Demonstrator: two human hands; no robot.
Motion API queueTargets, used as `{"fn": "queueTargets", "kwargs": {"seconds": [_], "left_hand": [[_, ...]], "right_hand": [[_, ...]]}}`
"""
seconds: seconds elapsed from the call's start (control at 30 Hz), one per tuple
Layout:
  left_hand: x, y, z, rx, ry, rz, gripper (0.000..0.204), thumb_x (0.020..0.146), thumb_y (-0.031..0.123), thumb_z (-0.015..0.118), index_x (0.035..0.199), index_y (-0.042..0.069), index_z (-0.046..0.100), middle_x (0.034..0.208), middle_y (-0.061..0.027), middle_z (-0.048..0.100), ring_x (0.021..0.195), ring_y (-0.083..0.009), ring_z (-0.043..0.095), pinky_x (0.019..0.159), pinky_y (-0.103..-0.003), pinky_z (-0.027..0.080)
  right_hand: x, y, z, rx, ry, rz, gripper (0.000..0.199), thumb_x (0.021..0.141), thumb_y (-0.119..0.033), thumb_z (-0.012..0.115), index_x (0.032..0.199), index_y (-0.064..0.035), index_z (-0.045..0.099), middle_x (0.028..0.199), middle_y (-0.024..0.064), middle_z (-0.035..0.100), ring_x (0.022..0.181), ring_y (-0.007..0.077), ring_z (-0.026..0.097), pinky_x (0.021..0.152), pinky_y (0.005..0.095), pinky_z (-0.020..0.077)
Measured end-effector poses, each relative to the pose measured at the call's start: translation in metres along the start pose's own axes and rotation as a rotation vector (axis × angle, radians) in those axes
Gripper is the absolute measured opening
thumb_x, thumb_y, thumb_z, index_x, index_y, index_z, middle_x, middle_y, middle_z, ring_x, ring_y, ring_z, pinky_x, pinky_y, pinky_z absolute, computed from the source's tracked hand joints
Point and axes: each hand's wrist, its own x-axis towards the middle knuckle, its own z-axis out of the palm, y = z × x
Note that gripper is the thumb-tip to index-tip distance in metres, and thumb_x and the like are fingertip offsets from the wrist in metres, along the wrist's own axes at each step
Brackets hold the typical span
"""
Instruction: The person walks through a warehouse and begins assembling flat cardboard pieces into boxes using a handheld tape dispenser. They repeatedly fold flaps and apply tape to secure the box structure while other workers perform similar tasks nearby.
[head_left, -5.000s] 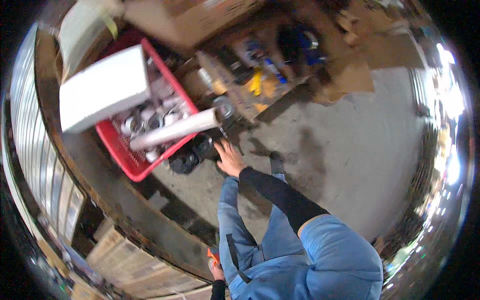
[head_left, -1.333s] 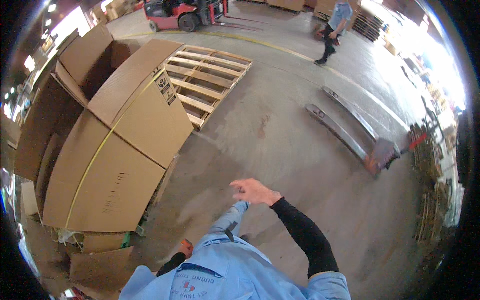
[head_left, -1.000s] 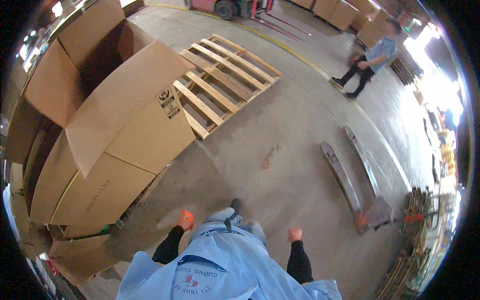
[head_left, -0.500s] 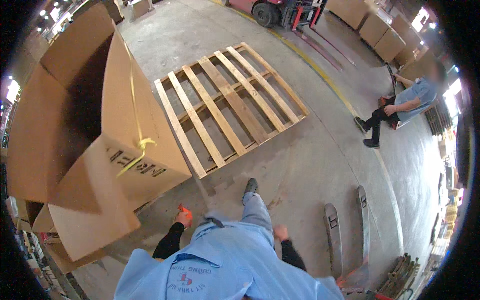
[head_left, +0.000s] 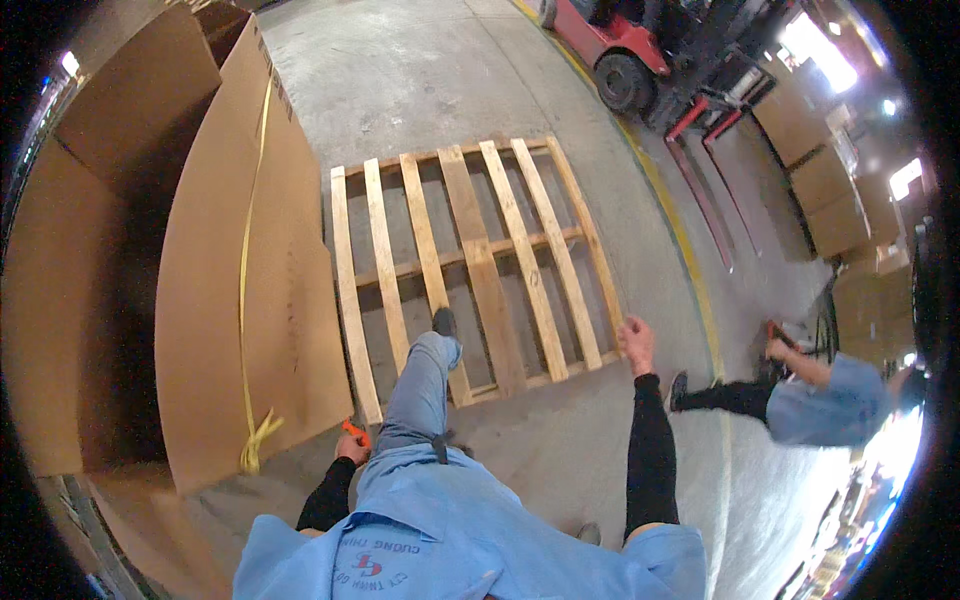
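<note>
My left hand (head_left: 352, 446) is closed round a small orange object (head_left: 356, 433), whose kind I cannot make out. It hangs low beside the bottom corner of a big cardboard box (head_left: 240, 300). A yellow strap (head_left: 246, 250) runs down the box's side and ends in a knot near its lower edge. Out to the right, my right hand (head_left: 637, 343) holds nothing, its fingers loosely bent and apart. It shows over the near right corner of a wooden pallet (head_left: 485, 290) lying on the floor. My shoe (head_left: 444, 321) is over the pallet's near slats.
A red forklift (head_left: 640, 60) stands at the far right with its forks (head_left: 705, 205) low, beyond a yellow floor line (head_left: 665, 190). Another person (head_left: 825, 400) in a blue shirt is at the right. Stacked cardboard boxes (head_left: 830, 190) stand behind.
I have stepped forward, one foot now over the pallet. My right hand has swung forward and outward. The left hand keeps the orange object. The other person appears nearer.
</note>
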Motion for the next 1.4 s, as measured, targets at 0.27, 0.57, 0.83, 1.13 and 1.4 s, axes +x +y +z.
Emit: {"fn": "queueTargets", "kwargs": {"seconds": [0.27, 0.57, 0.83, 1.13, 1.4], "left_hand": [[0.131, 0.213, -0.169, -0.077, 0.063, 0.0, 0.035, 0.077, 0.027, 0.075, 0.099, 0.001, 0.073, 0.094, -0.0185, 0.075, 0.085, -0.0331, 0.072, 0.078, -0.04, 0.057], [0.287, 0.425, -0.356, -0.07, 0.329, 0.029, 0.031, 0.074, 0.022, 0.071, 0.095, -0.001, 0.069, 0.08, -0.0213, 0.071, 0.083, -0.0388, 0.07, 0.077, -0.045, 0.057], [0.361, 0.487, -0.364, -0.085, 0.085, -0.27, 0.048, 0.07, 0.031, 0.078, 0.109, 0.003, 0.072, 0.105, -0.0227, 0.073, 0.101, -0.0372, 0.07, 0.087, -0.046, 0.056], [0.465, 0.531, -0.428, -0.23, 0.056, -0.438, 0.033, 0.068, 0.025, 0.077, 0.094, 0.005, 0.075, 0.094, -0.0204, 0.073, 0.093, -0.0339, 0.071, 0.086, -0.045, 0.057], [0.683, 0.547, -0.542, -0.394, 0.383, -0.334, 0.04, 0.068, 0.025, 0.08, 0.099, 0.001, 0.075, 0.096, -0.0224, 0.073, 0.093, -0.036, 0.071, 0.087, -0.042, 0.057]], "right_hand": [[0.07, 0.009, 0.087, -0.162, -0.186, 0.132, 0.03, 0.092, -0.023, 0.069, 0.111, 0.0004, 0.07, 0.086, 0.0093, 0.071, 0.063, 0.0163, 0.065, 0.057, 0.0329, 0.0528], [0.131, -0.08, 0.169, -0.293, -0.67, 0.296, 0.034, 0.096, -0.034, 0.062, 0.089, -0.0024, 0.072, 0.086, 0.0116, 0.071, 0.07, 0.024, 0.065, 0.062, 0.0406, 0.0508], [0.455, -0.222, 0.268, -0.403, -0.602, 0.22, 0.046, 0.1, -0.043, 0.056, 0.099, -0.0001, 0.072, 0.092, 0.0191, 0.073, 0.079, 0.0315, 0.069, 0.071, 0.0448, 0.0533], [0.834, -0.577, 0.388, -0.008, -0.281, -0.056, 0.04, 0.096, -0.024, 0.065, 0.128, -0.0001, 0.061, 0.091, 0.0062, 0.066, 0.064, 0.0131, 0.06, 0.051, 0.0292, 0.0489], [0.853, -0.605, 0.577, -0.18, -0.648, -0.127, 0.012, 0.094, -0.015, 0.062, 0.097, -0.0054, 0.069, 0.077, 0.0053, 0.067, 0.058, 0.018, 0.062, 0.049, 0.0346, 0.0521]]}}
